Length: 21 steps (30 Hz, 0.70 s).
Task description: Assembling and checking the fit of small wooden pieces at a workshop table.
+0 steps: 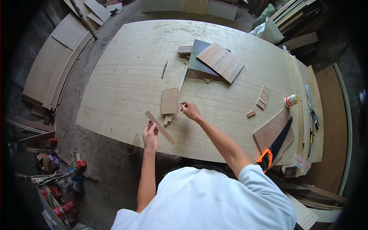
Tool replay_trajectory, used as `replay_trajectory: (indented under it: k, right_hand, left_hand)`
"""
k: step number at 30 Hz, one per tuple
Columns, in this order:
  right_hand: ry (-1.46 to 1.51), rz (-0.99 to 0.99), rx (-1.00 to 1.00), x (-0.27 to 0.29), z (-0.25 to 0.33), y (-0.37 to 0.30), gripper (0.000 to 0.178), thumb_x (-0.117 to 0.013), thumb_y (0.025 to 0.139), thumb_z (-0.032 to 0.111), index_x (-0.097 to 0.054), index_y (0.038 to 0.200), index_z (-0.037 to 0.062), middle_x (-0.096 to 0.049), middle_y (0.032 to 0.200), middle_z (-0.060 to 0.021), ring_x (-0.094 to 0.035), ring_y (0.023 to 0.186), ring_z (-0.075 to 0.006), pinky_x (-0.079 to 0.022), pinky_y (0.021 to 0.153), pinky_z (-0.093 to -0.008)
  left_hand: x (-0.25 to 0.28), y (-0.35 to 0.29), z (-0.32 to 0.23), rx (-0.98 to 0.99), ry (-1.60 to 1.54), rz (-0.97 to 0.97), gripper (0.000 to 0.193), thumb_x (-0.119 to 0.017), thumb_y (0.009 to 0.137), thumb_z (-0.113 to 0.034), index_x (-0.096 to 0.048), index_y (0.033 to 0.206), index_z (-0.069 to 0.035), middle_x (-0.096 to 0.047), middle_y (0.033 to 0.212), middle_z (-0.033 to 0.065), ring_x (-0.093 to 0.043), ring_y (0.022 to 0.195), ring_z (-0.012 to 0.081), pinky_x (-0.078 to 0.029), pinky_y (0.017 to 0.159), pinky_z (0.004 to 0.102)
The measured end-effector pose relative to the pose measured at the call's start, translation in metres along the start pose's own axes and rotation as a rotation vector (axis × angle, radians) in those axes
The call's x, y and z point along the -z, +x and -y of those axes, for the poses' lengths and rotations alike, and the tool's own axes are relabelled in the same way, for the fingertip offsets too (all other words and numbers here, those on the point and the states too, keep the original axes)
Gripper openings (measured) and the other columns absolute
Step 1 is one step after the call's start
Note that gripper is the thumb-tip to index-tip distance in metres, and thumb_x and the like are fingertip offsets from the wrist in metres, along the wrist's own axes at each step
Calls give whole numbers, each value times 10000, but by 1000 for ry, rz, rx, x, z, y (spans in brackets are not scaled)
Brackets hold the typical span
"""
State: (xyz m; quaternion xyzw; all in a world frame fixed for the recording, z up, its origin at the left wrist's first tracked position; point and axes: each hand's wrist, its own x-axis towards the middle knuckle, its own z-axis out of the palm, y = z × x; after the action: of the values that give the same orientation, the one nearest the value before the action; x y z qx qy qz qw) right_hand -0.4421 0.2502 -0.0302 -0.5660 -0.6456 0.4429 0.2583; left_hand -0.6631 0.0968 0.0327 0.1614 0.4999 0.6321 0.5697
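Note:
My left hand [150, 137] is closed around a narrow wooden strip [164, 131], which tilts down to the right over the front part of the worktable [115, 76]. My right hand [190, 111] is just right of a small rectangular wooden board [170, 101], its fingers pinched together. Whatever lies between those fingertips, if anything, is too small to make out. Short wood pieces [168, 119] stick out from under the near edge of the small board. Beyond it, a thin pale strip [181, 78] runs toward stacked panels.
A wood-grain panel [220, 62] lies over a grey panel [199, 50] farther back. A dark slim tool [165, 70] rests left of them. At right are grooved wood [263, 97], a small block [251, 114], a white-and-red container [291, 101], and an orange-handled saw [281, 138] on a board.

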Motion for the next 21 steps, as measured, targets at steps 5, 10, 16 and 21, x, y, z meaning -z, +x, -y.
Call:
replay_trajectory:
  k: [5,10,16,21]
  right_hand:
    - [77,229,-130,46,-18,18,352,-576,1028,287,-692,1265,53,-764,919,-90,-692,734,-144,-568,632,-316]
    - [279,62,-268,112,-60,-1,366,-612,1019,277,-659,1326,83,-749,964,-59,-671,747,-112,-564,613,-283]
    - [402,-311,-152,95,-85,-70,385,-754,923,183,-682,1285,74,-665,842,3,-579,676,-78,-507,587,-254]
    - [558,-345,-199,122,-100,-88,289,-705,989,247,-731,1189,39,-664,768,-13,-623,678,-85,-501,596,-245]
  left_hand:
    - [26,-26,11,72,-42,-97,382,-652,989,-119,-571,1351,-24,-624,1228,25,-572,1115,126,-433,1002,295]
    - [24,0,53,129,-12,42,374,-655,986,-118,-576,1340,-28,-628,1194,12,-578,1073,114,-435,980,285]
    - [-46,19,65,235,45,158,376,-667,976,-117,-571,1329,-35,-627,1139,3,-579,1021,115,-436,961,290]
    - [-118,44,90,311,67,342,409,-661,978,-106,-546,1357,-3,-639,1175,28,-601,1014,116,-465,941,283]
